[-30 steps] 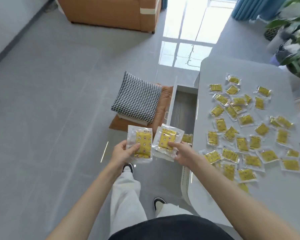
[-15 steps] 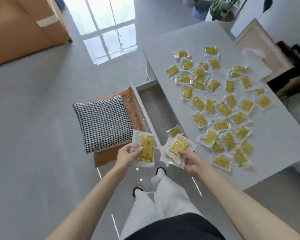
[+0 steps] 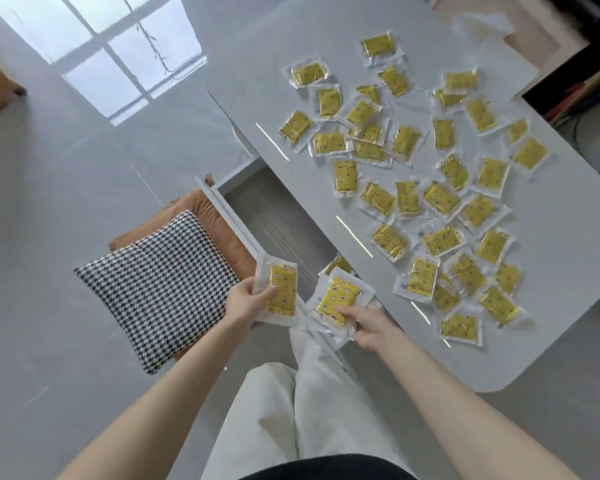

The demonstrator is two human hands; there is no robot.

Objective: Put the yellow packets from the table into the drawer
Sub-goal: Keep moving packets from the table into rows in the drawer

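In the head view, our left hand (image 3: 246,303) pinched one yellow packet (image 3: 282,289) and our right hand (image 3: 368,323) gripped a small stack (image 3: 338,297) at the near end of the open drawer (image 3: 274,220), so we judged release into it came next, with most packets (image 3: 440,199) spread across the table (image 3: 257,81).

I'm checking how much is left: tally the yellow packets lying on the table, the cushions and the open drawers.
Yellow packets on the table: about 33, some overlapping
Checked cushion: 1
Brown cushion: 1
Open drawer: 1
Total: about 36
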